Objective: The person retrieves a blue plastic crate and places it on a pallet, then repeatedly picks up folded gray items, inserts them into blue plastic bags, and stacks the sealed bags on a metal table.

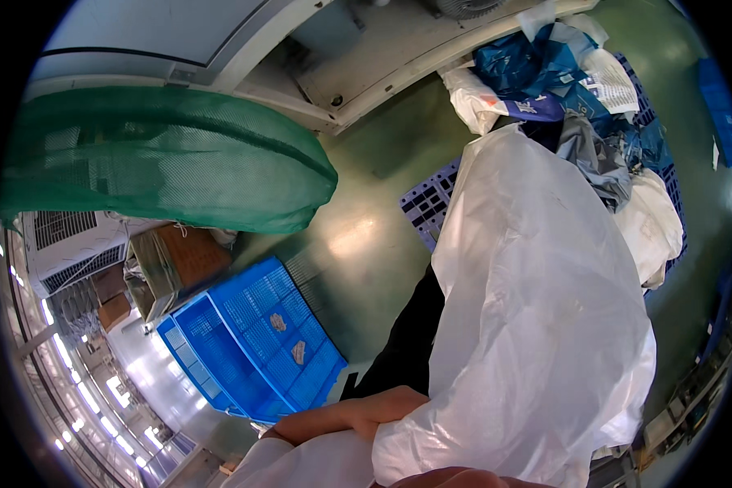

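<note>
A large white plastic bag [537,285], bulging and wrinkled, fills the space in front of me and stretches from my body toward the pallet. My left hand [390,407] grips its near left side, with the fingertips hidden by the plastic. Only a strip of my right hand [459,478] shows at the lower edge, closed on the near end of the same bag. What the bag holds cannot be made out.
Beyond the bag, a purple plastic pallet [431,199] carries crumpled blue film [537,65] and white sacks [651,220]. Left of me stand a blue crate [260,342], cardboard [191,256] and a green mesh cover [171,163]. A machine frame [358,106] lies at the far side.
</note>
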Tool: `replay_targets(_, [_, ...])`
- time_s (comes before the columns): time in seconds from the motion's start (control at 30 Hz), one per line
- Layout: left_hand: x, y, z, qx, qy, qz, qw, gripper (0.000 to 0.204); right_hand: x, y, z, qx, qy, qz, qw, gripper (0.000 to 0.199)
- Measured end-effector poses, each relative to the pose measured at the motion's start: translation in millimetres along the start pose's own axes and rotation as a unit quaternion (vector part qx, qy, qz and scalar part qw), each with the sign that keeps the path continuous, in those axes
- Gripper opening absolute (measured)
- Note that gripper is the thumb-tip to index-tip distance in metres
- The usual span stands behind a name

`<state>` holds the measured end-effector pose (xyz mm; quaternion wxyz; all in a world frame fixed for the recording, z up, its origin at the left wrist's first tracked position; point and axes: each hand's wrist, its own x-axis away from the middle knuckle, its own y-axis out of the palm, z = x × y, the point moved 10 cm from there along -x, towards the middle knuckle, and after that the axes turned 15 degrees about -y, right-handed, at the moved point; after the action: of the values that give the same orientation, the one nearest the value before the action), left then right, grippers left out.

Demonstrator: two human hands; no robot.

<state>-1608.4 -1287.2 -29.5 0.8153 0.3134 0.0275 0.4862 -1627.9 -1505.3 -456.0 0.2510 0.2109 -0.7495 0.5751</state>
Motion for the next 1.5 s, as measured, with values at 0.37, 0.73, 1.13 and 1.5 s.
replay_targets(0.37, [17.4,3.7,-1.9,-0.111,0.049,0.090,0.988,0.049,83.5,12.6,-62.8,0.035,-0.139,0.010,0.990,0.032])
replay_targets(0.73, [47.2,10.1,8.3,-0.007,-0.101,0.414,0.904,0.042,325.4,-167.1,-125.8,-0.336,-0.083,0.394,0.852,0.032])
replay_targets(1.13, [129.3,252.0,94.1,-0.219,0.370,0.414,0.802,0.076,612.2,-374.5,-414.6,-0.246,-0.325,0.702,0.584,0.066])
replay_targets(1.5, [383.1,136.9,34.3,0.016,0.391,0.465,0.794,0.054,356.9,-149.9,-241.5,-0.111,0.030,-0.017,0.993,0.017])
